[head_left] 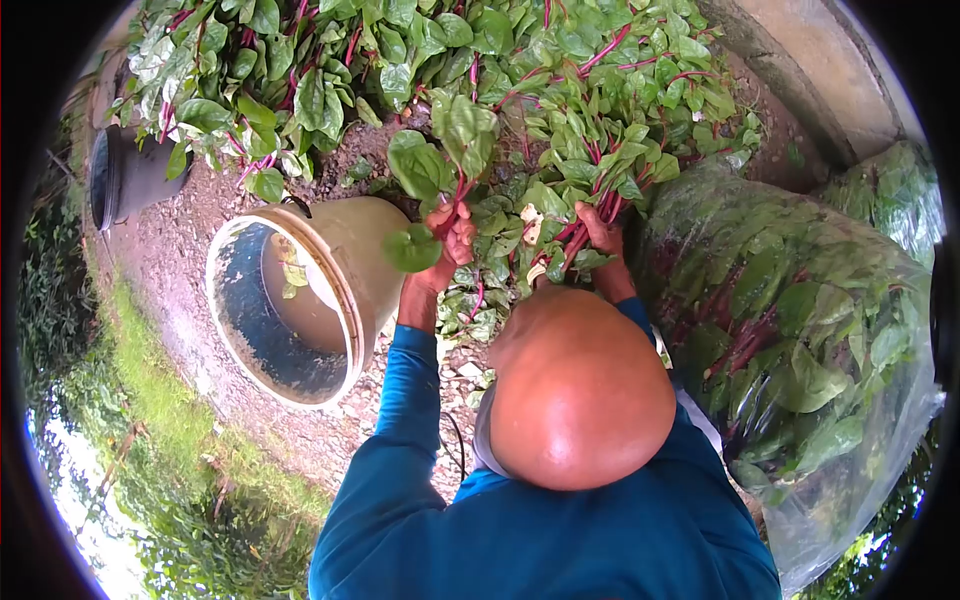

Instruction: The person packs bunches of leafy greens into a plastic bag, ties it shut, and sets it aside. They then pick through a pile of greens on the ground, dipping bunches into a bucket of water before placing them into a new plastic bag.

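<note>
My left hand [440, 252] is closed round the purple-red stem of a few broad-leaved Malabar spinach sprigs [466, 135], whose leaves stand up above the fist. To its right, my right hand [602, 240] grips a bunch of Malabar spinach stems [580, 240], with the leafy ends pointing away from me. Beyond both hands spreads a large heap of the same greens [420, 35]. Loose leaves [490, 300] lie on the ground between the hands. Part of the right fingers is hidden by the stems.
Left of my left hand, a pale bucket [375, 235] lies tipped on its side, with a leaf inside. A clear plastic bag [780, 290] full of greens stands close on the right. A dark container [140, 175] is at far left, and a concrete edge [810, 70] at upper right.
</note>
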Tool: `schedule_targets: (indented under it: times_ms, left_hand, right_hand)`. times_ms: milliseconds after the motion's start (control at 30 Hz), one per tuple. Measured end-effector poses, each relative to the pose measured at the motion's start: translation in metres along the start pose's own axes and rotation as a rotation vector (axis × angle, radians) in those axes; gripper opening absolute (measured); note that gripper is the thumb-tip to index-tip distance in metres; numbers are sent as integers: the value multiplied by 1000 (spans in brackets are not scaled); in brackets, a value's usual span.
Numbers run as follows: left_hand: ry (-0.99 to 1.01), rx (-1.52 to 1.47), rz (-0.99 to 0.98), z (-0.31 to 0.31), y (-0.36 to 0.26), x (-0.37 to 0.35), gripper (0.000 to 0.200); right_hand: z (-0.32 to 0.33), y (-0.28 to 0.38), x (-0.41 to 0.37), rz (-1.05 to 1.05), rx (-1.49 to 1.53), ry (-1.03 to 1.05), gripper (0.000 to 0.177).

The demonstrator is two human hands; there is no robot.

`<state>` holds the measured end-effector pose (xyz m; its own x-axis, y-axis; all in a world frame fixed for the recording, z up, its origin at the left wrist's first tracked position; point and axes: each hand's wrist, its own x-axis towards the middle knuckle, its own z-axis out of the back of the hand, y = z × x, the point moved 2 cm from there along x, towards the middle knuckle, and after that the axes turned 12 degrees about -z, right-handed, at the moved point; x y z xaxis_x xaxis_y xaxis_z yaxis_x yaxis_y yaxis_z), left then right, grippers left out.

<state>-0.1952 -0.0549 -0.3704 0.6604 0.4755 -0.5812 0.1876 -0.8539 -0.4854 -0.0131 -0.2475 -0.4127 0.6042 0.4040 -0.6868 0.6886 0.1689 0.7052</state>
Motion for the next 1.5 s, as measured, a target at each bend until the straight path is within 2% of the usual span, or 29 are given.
schedule_targets:
  times_ms: [33,100,200,300,333,367,467,533,567,600,633,667,733,800,867,900,933,967,1000,1033,1100,1133,1200,1233,1267,1333,1400,1467,1500]
  left_hand:
    - [123,-145,76,7,1,6,23]
    - [182,-182,66,8,1,5,22]
    - [215,-220,64,-13,5,-2,20]
    - [328,-164,26,-32,15,5,27]
    - [333,-168,29,-37,19,9,27]
    - [370,-24,66,-41,24,13,32]
    - [501,137,210,-29,57,41,47]
    - [515,723,-332,-28,66,45,47]
    - [413,646,-71,-18,70,49,48]
    - [406,643,-71,-11,78,57,48]
    - [539,831,-242,-13,83,63,45]
    - [501,888,-204,-5,86,64,40]
    - [427,999,-123,-5,85,60,31]
    - [749,1419,-457,-30,74,53,25]
    - [750,1491,-451,-60,59,36,31]
    - [732,1523,-453,-67,58,31,38]
    - [714,1555,-456,-79,55,27,45]
    - [637,1605,-181,-91,55,28,44]
    - [635,1604,-182,-99,51,27,44]
    - [682,1604,-184,-105,49,25,43]
    - [761,1495,-253,-105,47,29,38]
    - [767,1496,-253,-106,42,34,38]
    - [483,1224,-268,-106,27,48,33]
    - [338,1346,-335,-100,16,61,31]
    - [186,1459,-403,-93,2,75,29]
    - [-52,1834,-755,-62,-10,102,35]
    - [-286,2120,-729,-28,-12,124,45]
    - [-308,2145,-651,-3,-12,135,44]
    - [-211,2107,-618,9,-11,139,41]
  right_hand:
    - [0,0,-2,-125,38,19,29]
    - [-1,2,-3,-235,80,40,32]
    - [8,-9,-4,-176,102,47,39]
    - [12,-16,10,-52,-340,-67,46]
    - [9,-17,10,-49,-342,-73,46]
    - [3,-19,11,-89,-67,124,43]
    - [-2,-10,6,-150,157,410,36]
    - [-3,-1,3,176,-393,432,36]
    - [-3,-1,4,68,-400,448,39]
    - [-1,-3,6,-39,-409,460,41]
    - [-1,5,1,112,-430,485,43]
    - [-2,12,-5,261,-447,513,44]
    - [-6,25,-10,199,-498,531,45]
    - [-11,33,-14,238,-486,502,46]
    - [-16,37,-16,230,-482,428,47]
    - [-7,30,-8,67,-443,392,47]
    - [-6,24,-7,145,-416,343,45]
    - [-6,19,-6,224,-392,291,43]
    - [-12,21,-9,301,-373,238,42]
    - [-9,28,-16,5,-292,219,39]
    - [-2,27,-13,-288,-202,191,45]
    - [14,13,7,-389,-140,219,34]
    - [39,-7,36,-585,-12,274,39]
    - [27,-12,31,-485,17,-33,42]
    - [32,-16,35,-479,20,-38,42]
    - [45,-34,45,-567,-14,-65,44]
    - [37,-26,43,-482,-36,-1,51]
    - [41,-28,43,-510,-26,136,52]
    - [42,-27,40,-509,-32,192,52]
